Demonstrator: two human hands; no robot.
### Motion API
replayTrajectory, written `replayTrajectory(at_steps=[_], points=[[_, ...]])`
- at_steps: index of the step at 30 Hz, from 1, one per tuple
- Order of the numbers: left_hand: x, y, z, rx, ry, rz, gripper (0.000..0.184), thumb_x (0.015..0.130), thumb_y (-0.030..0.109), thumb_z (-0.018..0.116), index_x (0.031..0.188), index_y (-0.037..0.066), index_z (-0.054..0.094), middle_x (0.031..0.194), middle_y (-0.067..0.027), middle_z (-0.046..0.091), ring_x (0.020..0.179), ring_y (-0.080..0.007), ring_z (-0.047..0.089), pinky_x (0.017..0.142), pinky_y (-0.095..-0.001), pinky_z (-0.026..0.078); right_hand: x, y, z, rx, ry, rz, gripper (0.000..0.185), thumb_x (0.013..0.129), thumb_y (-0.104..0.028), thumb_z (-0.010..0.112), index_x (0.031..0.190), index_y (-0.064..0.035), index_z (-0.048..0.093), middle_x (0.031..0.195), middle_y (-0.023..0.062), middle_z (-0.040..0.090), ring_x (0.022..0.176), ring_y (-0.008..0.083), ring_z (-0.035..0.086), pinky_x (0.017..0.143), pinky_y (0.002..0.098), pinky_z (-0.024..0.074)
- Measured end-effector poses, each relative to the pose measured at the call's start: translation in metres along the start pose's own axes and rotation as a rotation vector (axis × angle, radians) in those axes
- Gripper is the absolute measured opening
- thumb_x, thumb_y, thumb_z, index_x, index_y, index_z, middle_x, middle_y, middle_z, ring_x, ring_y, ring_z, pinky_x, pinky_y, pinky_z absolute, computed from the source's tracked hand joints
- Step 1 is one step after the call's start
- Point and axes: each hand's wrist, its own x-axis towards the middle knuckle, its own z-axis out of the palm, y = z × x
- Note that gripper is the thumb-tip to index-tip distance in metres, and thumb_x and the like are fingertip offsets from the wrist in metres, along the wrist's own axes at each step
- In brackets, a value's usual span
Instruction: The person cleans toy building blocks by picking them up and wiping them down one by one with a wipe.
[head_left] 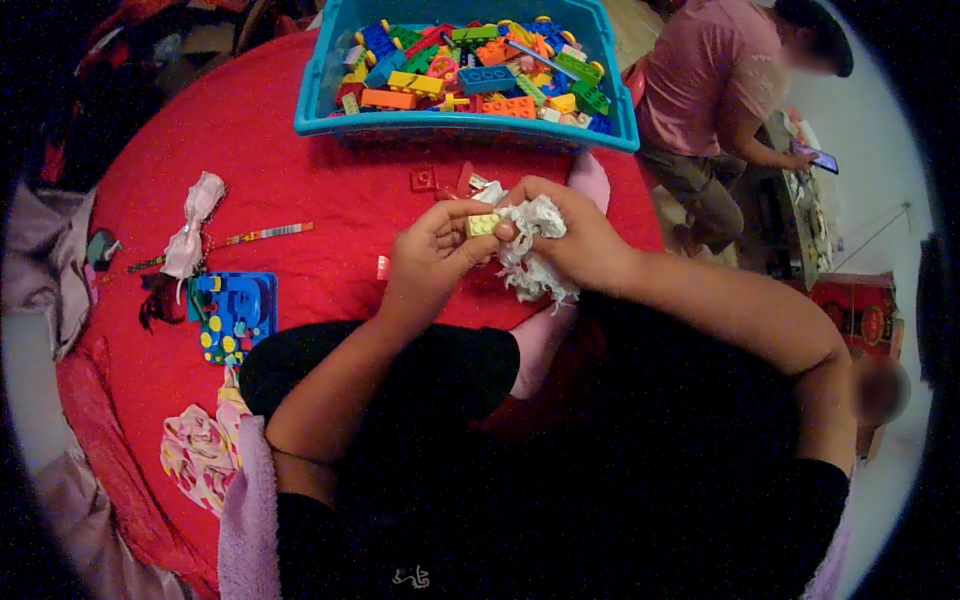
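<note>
My left hand pinches a pale yellow toy brick by its side, studs facing up. My right hand grips a crumpled white tissue with ragged edges, its thumb and fingertips against the brick's right end. Just beyond my hands, a small red brick lies on the red cloth. More small pieces sit close behind my fingers, partly hidden. A small red and white piece rests left of my left wrist.
A blue bin full of colourful bricks stands at the far side. To the left are a blue toy board, a pink bow and a patterned cloth. Another person at the right holds a phone.
</note>
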Motion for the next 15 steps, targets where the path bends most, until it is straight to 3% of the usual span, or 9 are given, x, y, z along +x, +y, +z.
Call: replayTrajectory(at_steps=[2, 9, 11, 12, 14, 15], points=[[0.0015, -0.0025, -0.0024, -0.048, 0.003, -0.113, 0.033, 0.078, 0.008, 0.060, 0.107, -0.002, 0.046, 0.092, -0.0087, 0.057, 0.081, -0.0112, 0.055, 0.067, -0.0214, 0.047, -0.0019, -0.0064, 0.0002, 0.024, 0.030, -0.091, 0.014, 0.075, 0.003, 0.053, 0.087, -0.0033, 0.048, 0.083, 0.0017, 0.055, 0.079, 0.0096, 0.053, 0.069, 0.0239, 0.0437], [0.0012, -0.0031, 0.0004, -0.069, 0.044, -0.104, 0.031, 0.077, 0.006, 0.060, 0.105, -0.001, 0.047, 0.091, -0.0082, 0.057, 0.081, -0.0104, 0.055, 0.066, -0.0213, 0.047, -0.0005, -0.0050, -0.0025, 0.070, 0.075, -0.055, 0.016, 0.073, 0.004, 0.055, 0.086, -0.0044, 0.051, 0.082, 0.0014, 0.055, 0.077, 0.0087, 0.052, 0.068, 0.0235, 0.0423], [0.0005, -0.0064, 0.0024, 0.040, 0.059, -0.046, 0.027, 0.077, 0.003, 0.058, 0.102, -0.001, 0.049, 0.090, -0.0071, 0.057, 0.079, -0.0096, 0.055, 0.066, -0.0214, 0.047, 0.0004, -0.0057, -0.0015, -0.157, 0.203, -0.262, 0.026, 0.071, 0.003, 0.058, 0.095, -0.0049, 0.053, 0.082, 0.0038, 0.055, 0.078, 0.0131, 0.053, 0.070, 0.0260, 0.0421], [-0.0007, -0.0046, 0.0016, 0.040, 0.059, -0.046, 0.027, 0.077, 0.003, 0.058, 0.102, -0.001, 0.049, 0.090, -0.0071, 0.057, 0.079, -0.0096, 0.055, 0.066, -0.0214, 0.047, 0.0002, -0.0073, -0.0009, -0.157, 0.203, -0.262, 0.026, 0.071, 0.003, 0.058, 0.095, -0.0049, 0.053, 0.082, 0.0038, 0.055, 0.078, 0.0131, 0.053, 0.070, 0.0260, 0.0421], [-0.0028, 0.0005, -0.0010, 0.180, 0.005, -0.100, 0.023, 0.077, 0.002, 0.057, 0.098, -0.002, 0.050, 0.087, -0.0061, 0.057, 0.077, -0.0088, 0.056, 0.067, -0.0211, 0.047, -0.0021, -0.0114, 0.0017, -0.436, -0.009, -0.496, 0.041, 0.066, 0.003, 0.061, 0.105, -0.0061, 0.054, 0.084, 0.0076, 0.054, 0.081, 0.0206, 0.053, 0.072, 0.0292, 0.0420], [-0.0024, -0.0014, -0.0015, 0.180, 0.005, -0.100, 0.023, 0.077, 0.002, 0.057, 0.098, -0.002, 0.050, 0.087, -0.0061, 0.057, 0.077, -0.0088, 0.056, 0.067, -0.0211, 0.047, -0.0042, -0.0102, 0.0054, -0.477, -0.027, -0.425, 0.051, 0.060, 0.002, 0.064, 0.109, -0.0075, 0.054, 0.086, 0.0103, 0.053, 0.084, 0.0258, 0.053, 0.074, 0.0312, 0.0417]])
